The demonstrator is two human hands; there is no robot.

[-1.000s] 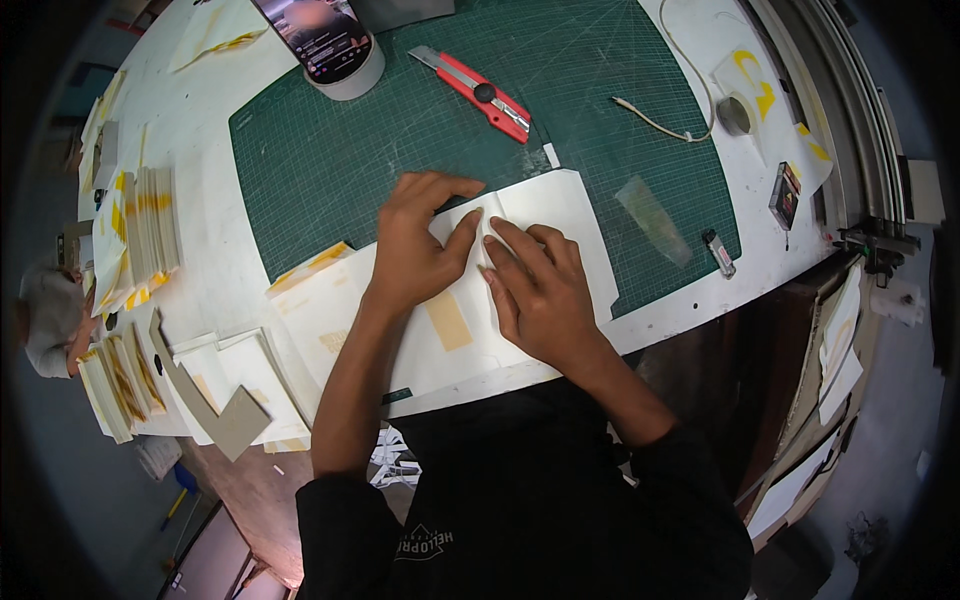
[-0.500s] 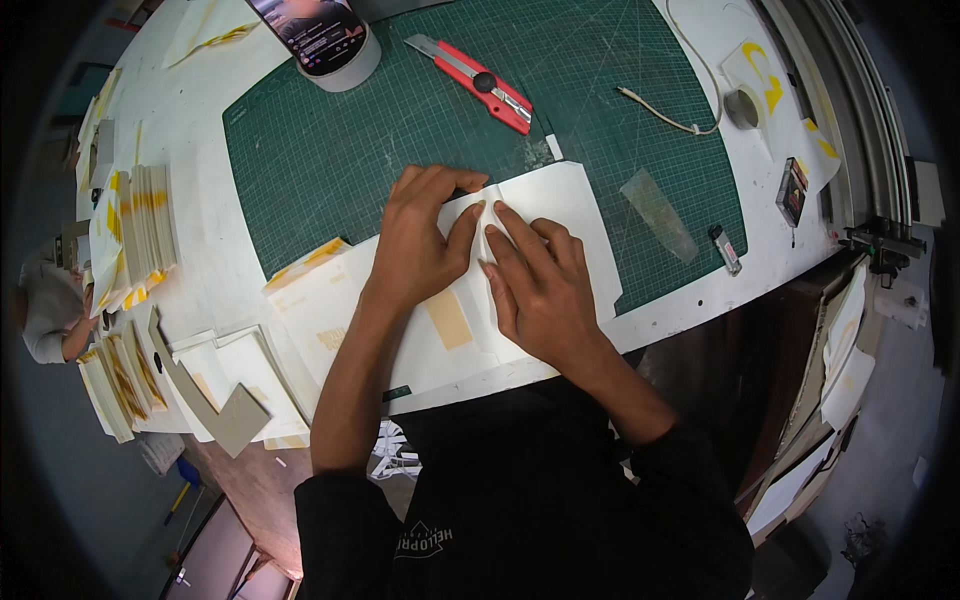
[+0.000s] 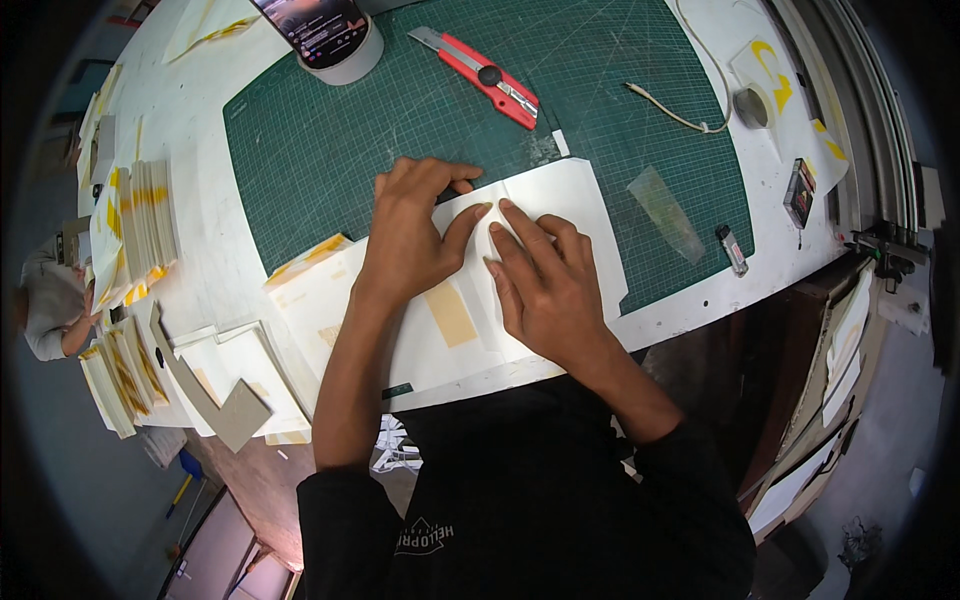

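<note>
A white card sheet (image 3: 575, 205) with a crease lies on the near edge of the green cutting mat (image 3: 310, 170). My left hand (image 3: 408, 225) rests at its far edge: the thumb is stretched onto the card beside the crease, and the bent fingers reach past the edge over the mat, apart from the thumb. My right hand (image 3: 548, 285) lies with its fingers extended on the card just right of the crease, fingertips near my left thumb. A tan rectangular patch (image 3: 452, 313) shows between my forearms. What lies under my left palm is hidden.
Beyond my hands lies a red utility knife (image 3: 480, 78), with its blade out. A phone (image 3: 318, 30) leans in a tape roll (image 3: 350, 62). A lighter (image 3: 731, 250) is at right. Stacked paper bundles (image 3: 150, 225) and a grey L-shaped board (image 3: 235, 418) are at left. Another person (image 3: 50, 300) is far left.
Along the crease, the raised fold looks flatter than before. My left thumb and right fingertips have slid slightly along it. The left index finger has moved a little away from the thumb.
</note>
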